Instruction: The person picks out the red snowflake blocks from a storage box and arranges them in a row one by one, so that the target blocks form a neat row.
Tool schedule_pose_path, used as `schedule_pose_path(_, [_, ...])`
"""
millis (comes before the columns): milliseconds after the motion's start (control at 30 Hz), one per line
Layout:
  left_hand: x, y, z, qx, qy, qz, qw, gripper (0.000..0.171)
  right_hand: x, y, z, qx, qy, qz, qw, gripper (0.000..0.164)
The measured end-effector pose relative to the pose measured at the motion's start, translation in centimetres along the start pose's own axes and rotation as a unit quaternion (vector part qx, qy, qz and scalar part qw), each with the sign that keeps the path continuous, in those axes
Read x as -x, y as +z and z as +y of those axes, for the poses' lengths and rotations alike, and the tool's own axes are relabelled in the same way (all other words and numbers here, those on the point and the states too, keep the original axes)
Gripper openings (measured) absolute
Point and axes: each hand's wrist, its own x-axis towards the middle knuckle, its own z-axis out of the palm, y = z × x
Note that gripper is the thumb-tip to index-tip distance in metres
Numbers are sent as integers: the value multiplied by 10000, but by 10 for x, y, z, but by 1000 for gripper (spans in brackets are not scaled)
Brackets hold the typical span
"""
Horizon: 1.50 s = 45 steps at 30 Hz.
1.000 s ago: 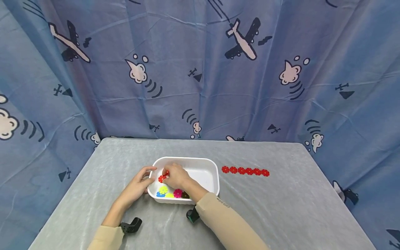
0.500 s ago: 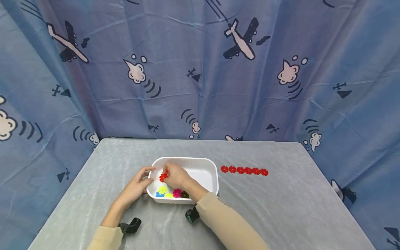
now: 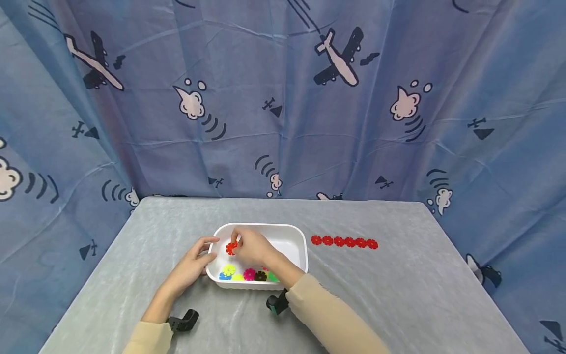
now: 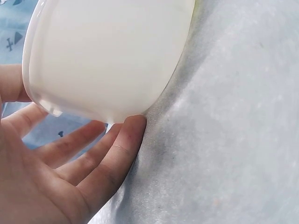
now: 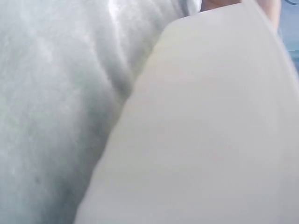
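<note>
In the head view a white plastic tray sits on the table. My left hand holds its left end. In the left wrist view the thumb is at the rim and the fingers lie against the outer wall. My right hand reaches into the tray's left part, its thumb and forefinger pinching a red flower-shaped disc, partly covered by the fingertips. The right wrist view shows mostly the tray's outer wall; the right hand is hidden there.
Along the tray's near side lie yellow, blue, magenta, dark brown and green discs. To the tray's right a straight row of several red discs lies on the grey cloth-covered table. A blue patterned curtain hangs behind.
The right forearm has shifted slightly right, uncovering green discs at the tray's near side. The red disc at the right fingertips has turned and moved a little. The left hand keeps its place.
</note>
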Motion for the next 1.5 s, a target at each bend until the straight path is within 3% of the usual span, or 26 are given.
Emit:
schedule_pose_path(733, [0, 1, 0, 148, -13, -11, 9999, 45, 40, -46, 10, -338, -490, 490, 9970, 13])
schedule_pose_path(1033, [-2, 4, 0, 71, -36, -45, 10000, 44, 62, -66, 36, -387, -760, 851, 9927, 13])
schedule_pose_path(1233, [0, 2, 1, 85, -53, -60, 9999, 44, 73, -83, 50, -571, -605, 930, 9922, 12])
schedule_pose_path(1500, [0, 0, 1, 95, -46, -85, 9999, 46, 86, -106, 63, -547, -433, 1332, 9886, 12])
